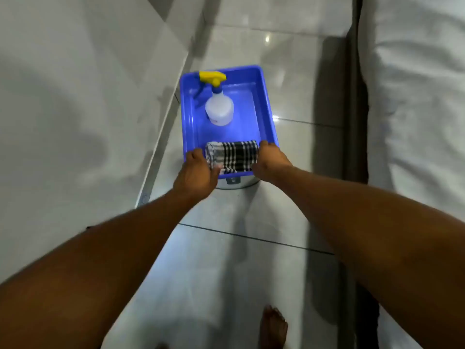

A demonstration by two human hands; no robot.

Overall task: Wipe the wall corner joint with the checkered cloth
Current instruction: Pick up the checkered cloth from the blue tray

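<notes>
Both hands reach forward and down to the near end of a blue tray. The left hand (195, 172) grips the left end of the checkered cloth (231, 156), fingers curled over it and the thumb pressed against its near edge. The right hand (270, 161) is closed on the right end of the same cloth, fingers wrapped over the far side. The cloth is folded into a compact black-and-white block, lies across the near rim of the tray (266, 102), and spans the gap between the two hands.

Inside the tray, toward its far end, a spray bottle (219, 109) stands upright; its body is translucent white and its trigger head (212, 76) is yellow. Under the near edge of the tray a round white container (236, 181) shows partly; how it carries the tray cannot be told.

The tray sits above a glossy tiled floor (251, 260). To the left a grey tiled wall (75, 109) meets the floor along a joint (161, 152) running from near to far. To the right lies a bed with white sheets (415, 96). A bare foot (273, 326) stands on the floor at the near edge.
</notes>
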